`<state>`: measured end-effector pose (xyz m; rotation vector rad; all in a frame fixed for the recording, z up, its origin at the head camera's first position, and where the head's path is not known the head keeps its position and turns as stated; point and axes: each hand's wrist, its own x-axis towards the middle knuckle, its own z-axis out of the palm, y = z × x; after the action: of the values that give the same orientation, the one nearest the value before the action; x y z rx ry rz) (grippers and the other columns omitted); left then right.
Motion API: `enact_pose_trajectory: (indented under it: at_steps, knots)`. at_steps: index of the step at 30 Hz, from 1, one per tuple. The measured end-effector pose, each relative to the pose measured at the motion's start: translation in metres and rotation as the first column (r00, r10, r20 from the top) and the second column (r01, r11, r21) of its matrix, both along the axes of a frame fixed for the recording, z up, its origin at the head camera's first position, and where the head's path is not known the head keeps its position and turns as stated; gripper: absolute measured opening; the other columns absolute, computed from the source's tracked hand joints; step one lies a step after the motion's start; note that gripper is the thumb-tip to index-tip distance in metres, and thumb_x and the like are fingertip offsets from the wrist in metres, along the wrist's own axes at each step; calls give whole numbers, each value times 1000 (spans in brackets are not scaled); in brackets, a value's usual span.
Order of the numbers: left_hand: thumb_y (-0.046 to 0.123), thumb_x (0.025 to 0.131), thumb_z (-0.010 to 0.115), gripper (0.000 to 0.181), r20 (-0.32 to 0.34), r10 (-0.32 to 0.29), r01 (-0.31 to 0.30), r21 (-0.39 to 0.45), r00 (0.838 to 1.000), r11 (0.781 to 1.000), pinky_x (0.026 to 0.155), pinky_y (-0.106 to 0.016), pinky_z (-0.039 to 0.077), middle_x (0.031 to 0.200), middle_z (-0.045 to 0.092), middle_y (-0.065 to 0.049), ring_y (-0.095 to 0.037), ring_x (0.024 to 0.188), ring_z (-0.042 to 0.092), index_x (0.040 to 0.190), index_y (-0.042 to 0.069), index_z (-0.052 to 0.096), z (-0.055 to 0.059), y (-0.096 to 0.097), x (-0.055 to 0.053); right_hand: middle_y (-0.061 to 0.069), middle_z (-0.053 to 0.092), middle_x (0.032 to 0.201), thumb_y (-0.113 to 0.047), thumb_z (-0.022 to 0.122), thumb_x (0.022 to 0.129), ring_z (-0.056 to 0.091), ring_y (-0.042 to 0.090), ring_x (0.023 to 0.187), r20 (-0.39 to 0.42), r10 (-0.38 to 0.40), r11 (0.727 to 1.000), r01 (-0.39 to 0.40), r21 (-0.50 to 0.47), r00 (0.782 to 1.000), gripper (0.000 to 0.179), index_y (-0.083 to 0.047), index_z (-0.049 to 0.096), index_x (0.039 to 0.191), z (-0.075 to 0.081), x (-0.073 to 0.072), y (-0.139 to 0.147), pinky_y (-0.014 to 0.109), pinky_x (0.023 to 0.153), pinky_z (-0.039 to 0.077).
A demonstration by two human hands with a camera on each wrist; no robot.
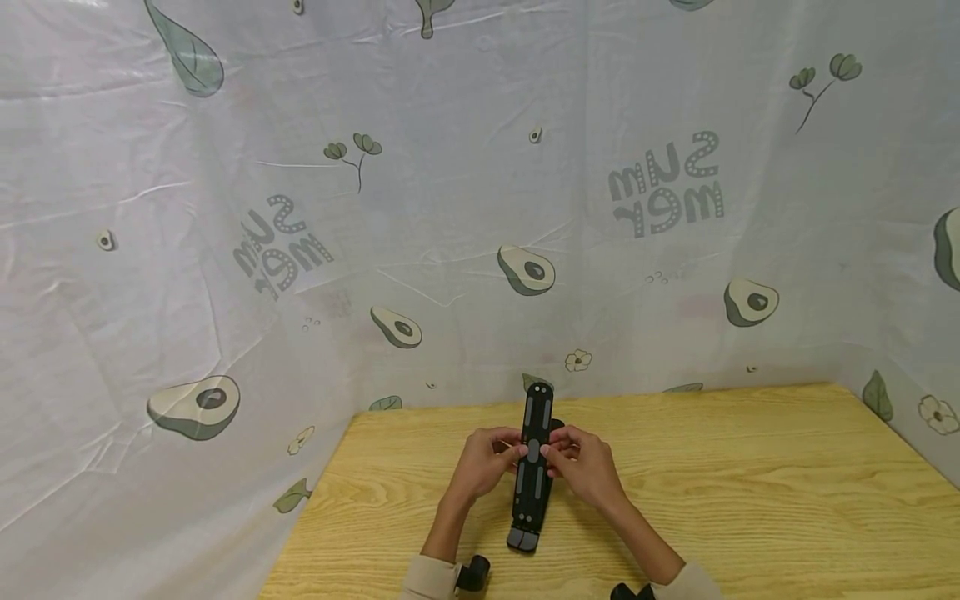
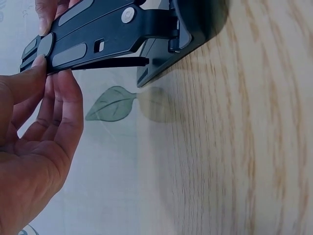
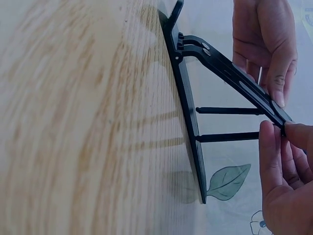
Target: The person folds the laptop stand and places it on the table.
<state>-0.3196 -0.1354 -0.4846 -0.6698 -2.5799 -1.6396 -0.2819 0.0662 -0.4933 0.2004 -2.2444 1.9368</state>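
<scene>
A black folding laptop stand (image 1: pixel 531 483) with grey pads stands on the table between the hands. In the right wrist view its base plate (image 3: pixel 188 107) lies along the table, and the upper plate (image 3: pixel 234 76) slants up from the hinge. Two thin struts (image 3: pixel 227 137) reach from the base toward the raised plate. My left hand (image 1: pixel 483 462) pinches the left edge of that plate near its middle, thumb on top and fingers beneath. On the opposite edge my right hand (image 1: pixel 588 468) pinches it the same way. Grey flaps (image 1: pixel 522 539) stick out at the near end.
The stand sits on a light wood-grain table (image 1: pixel 720 483). Behind and to both sides hangs a pale sheet (image 1: pixel 450 208) printed with avocados, leaves and mirrored lettering. Black wrist devices (image 1: pixel 473 573) sit at the beige sleeves (image 1: pixel 431 577).
</scene>
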Motion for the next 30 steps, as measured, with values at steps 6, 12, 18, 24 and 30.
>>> enact_pose_trajectory:
  at_steps: [6,12,18,24,30]
  knots:
    - [6,102,73,18,9,-3,3,2,1000,1000,76,-51,67,104,76,-17,-18,83,74,118,2,80,0,-1,0,12,72,94,-4,78,97,76,20,78,-4,8,1000,-8,15,1000,15,1,74,110,-1,-3,2,41,68,67]
    - [6,102,73,17,19,4,-4,2,1000,1000,76,-50,67,102,75,-16,-18,82,74,117,3,80,-1,-1,0,11,73,93,-4,78,97,75,19,76,-17,7,999,-6,41,1000,14,1,74,110,-2,-3,3,42,68,67]
    - [6,102,72,18,22,11,-11,-3,1000,1000,75,-47,68,103,75,-15,-18,83,74,118,2,79,1,1,1,12,73,93,-3,77,97,77,21,78,-22,10,998,-9,66,1000,14,2,74,110,-1,-5,4,42,69,67]
    - [5,103,71,18,21,12,-12,-17,1000,1000,74,-45,68,103,75,-16,-19,84,75,118,1,78,2,2,2,12,74,93,-3,77,97,77,22,79,-21,19,997,-17,79,1000,14,3,73,110,-1,-6,6,42,70,68]
    - [8,103,72,18,13,28,-28,-49,1000,998,72,-45,68,102,75,-15,-21,83,76,119,1,78,5,2,5,13,74,93,-3,77,97,78,24,79,-25,33,996,-31,80,999,14,3,73,109,-2,-6,8,42,71,68]
